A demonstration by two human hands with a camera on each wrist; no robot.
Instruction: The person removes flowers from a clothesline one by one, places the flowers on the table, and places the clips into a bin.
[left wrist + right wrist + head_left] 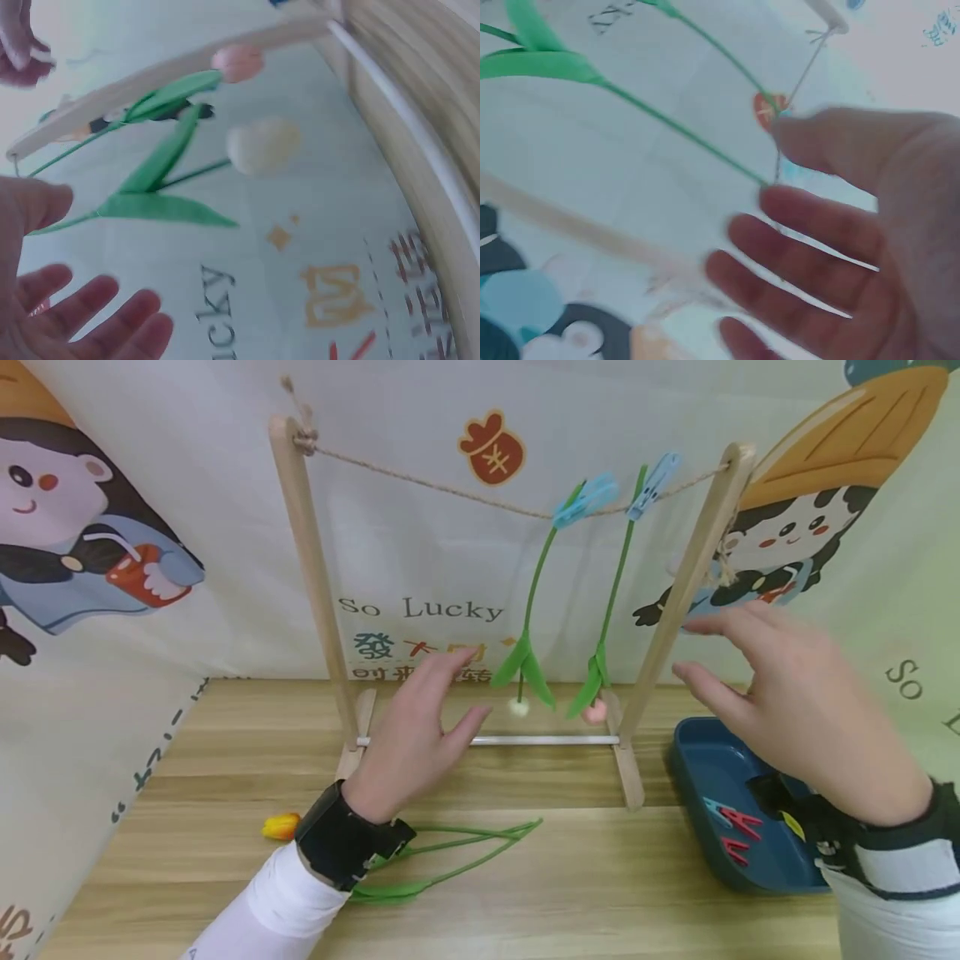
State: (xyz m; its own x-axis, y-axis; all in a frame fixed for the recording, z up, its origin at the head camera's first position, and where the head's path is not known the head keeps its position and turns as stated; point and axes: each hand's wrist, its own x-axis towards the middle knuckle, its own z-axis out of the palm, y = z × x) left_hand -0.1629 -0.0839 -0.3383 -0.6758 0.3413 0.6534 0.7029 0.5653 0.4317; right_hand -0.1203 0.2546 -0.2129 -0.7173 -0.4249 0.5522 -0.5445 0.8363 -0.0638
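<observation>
Two artificial tulips hang upside down from a twine line [427,487], each clipped by its stem with a blue clothespin. The white tulip [519,706] hangs from the left clothespin [587,500], and the pink tulip [595,712] from the right clothespin [654,487]. My left hand [412,731] is raised left of the white tulip, fingers spread and relaxed, holding nothing. To the right of the frame's right post [686,585], my right hand [802,702] is lifted over the tray, thumb and fingers apart, also holding nothing.
A yellow-orange tulip [281,826] lies on the wooden table [600,877], near several green stems [480,860] partly hidden by my left wrist. At right, a dark blue tray [693,793] holds red clothespins [738,822] and a light blue one. The wooden frame's left post [311,560] stands behind my left hand.
</observation>
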